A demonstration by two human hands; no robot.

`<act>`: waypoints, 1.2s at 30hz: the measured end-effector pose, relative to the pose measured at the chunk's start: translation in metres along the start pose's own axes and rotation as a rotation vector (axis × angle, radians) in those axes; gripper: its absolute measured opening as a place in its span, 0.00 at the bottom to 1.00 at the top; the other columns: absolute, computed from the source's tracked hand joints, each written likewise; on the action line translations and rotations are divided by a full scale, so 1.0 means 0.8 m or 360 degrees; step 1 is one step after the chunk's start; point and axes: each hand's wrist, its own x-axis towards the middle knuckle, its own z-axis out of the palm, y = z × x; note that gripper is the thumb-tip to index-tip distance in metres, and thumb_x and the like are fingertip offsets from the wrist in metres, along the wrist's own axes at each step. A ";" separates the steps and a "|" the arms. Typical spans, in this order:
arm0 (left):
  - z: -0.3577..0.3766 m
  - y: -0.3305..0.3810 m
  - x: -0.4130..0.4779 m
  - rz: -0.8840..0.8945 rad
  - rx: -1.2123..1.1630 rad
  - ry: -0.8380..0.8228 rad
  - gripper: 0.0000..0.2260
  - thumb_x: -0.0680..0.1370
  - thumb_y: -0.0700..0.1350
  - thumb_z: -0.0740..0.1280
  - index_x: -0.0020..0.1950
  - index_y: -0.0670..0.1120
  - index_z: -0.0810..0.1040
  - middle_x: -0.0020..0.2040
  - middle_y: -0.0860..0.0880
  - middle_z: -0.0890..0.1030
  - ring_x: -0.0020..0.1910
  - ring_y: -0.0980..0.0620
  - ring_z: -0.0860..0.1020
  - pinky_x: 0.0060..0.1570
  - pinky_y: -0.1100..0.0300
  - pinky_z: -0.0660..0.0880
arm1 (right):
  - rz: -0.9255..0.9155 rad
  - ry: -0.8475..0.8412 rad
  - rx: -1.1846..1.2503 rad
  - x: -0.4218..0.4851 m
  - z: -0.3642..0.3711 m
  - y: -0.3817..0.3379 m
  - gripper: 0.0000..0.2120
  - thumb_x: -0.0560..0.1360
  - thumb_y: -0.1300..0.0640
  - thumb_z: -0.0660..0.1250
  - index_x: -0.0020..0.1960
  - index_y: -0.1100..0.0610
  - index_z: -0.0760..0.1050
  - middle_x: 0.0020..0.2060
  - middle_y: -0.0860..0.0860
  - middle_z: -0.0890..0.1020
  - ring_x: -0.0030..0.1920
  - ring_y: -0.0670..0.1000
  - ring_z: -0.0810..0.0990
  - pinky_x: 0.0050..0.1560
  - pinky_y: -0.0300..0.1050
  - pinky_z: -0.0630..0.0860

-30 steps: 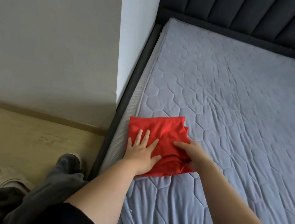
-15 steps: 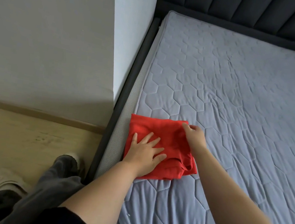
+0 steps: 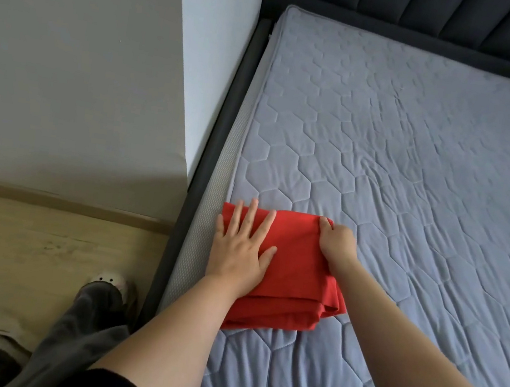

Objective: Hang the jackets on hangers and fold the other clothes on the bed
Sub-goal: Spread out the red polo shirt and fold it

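A red garment (image 3: 294, 274) lies folded into a thick square near the left edge of the grey quilted mattress (image 3: 414, 169). My left hand (image 3: 239, 247) presses flat on its left half with the fingers spread and straight. At the garment's far right corner my right hand (image 3: 337, 242) has its fingers curled over the fabric edge, pinching it. Several folded layers show along the near edge of the garment.
A dark padded bed frame (image 3: 218, 142) runs along the mattress's left side, with a dark headboard (image 3: 435, 18) at the far end. A grey wall corner (image 3: 177, 84) stands just left of the bed. My legs and pale clogs (image 3: 109, 284) are on the wooden floor.
My left hand slid up over the garment toward its far edge. My right hand moved from the garment's near right side to its far right corner, flattening the fold.
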 end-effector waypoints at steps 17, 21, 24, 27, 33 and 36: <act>0.018 0.016 0.014 0.0004 0.0262 -0.0245 0.32 0.78 0.63 0.50 0.77 0.54 0.40 0.78 0.48 0.40 0.76 0.46 0.37 0.68 0.39 0.32 | -0.0561 -0.0091 -0.0726 -0.021 0.035 0.081 0.29 0.80 0.43 0.51 0.77 0.49 0.45 0.77 0.53 0.49 0.76 0.53 0.48 0.73 0.53 0.46; 0.012 0.026 0.008 0.0092 0.0176 -0.0217 0.33 0.77 0.65 0.49 0.77 0.53 0.41 0.77 0.48 0.38 0.75 0.46 0.35 0.68 0.39 0.32 | -0.0374 -0.0035 -0.0051 -0.011 0.022 0.073 0.27 0.80 0.53 0.60 0.75 0.60 0.57 0.71 0.57 0.66 0.69 0.55 0.66 0.68 0.48 0.61; 0.016 0.033 0.002 0.0200 0.0083 -0.0232 0.33 0.76 0.66 0.48 0.77 0.55 0.42 0.77 0.48 0.36 0.75 0.46 0.35 0.69 0.40 0.33 | -0.0109 -0.0189 0.0296 -0.003 -0.003 0.070 0.14 0.79 0.54 0.61 0.62 0.59 0.73 0.59 0.59 0.78 0.54 0.50 0.75 0.55 0.43 0.70; 0.022 0.037 0.000 0.0262 0.0069 -0.0291 0.36 0.75 0.69 0.47 0.77 0.54 0.42 0.77 0.49 0.35 0.75 0.47 0.33 0.68 0.40 0.32 | 0.0272 -0.0579 0.0673 -0.003 -0.018 0.066 0.13 0.77 0.49 0.63 0.52 0.59 0.78 0.47 0.57 0.84 0.46 0.51 0.81 0.48 0.47 0.78; 0.029 0.035 0.001 0.0357 0.0192 -0.0378 0.40 0.70 0.71 0.42 0.77 0.54 0.40 0.77 0.48 0.36 0.74 0.45 0.31 0.67 0.39 0.32 | 0.0378 -0.0818 0.0564 -0.016 -0.012 0.067 0.14 0.71 0.46 0.71 0.49 0.56 0.79 0.43 0.55 0.85 0.44 0.53 0.84 0.44 0.46 0.80; 0.023 0.034 -0.002 0.0363 0.0208 -0.0381 0.40 0.70 0.72 0.43 0.77 0.54 0.39 0.77 0.48 0.36 0.74 0.44 0.32 0.68 0.39 0.33 | 0.0341 -0.0789 0.0600 -0.025 -0.014 0.060 0.12 0.71 0.52 0.72 0.49 0.60 0.79 0.39 0.56 0.85 0.39 0.52 0.84 0.36 0.43 0.80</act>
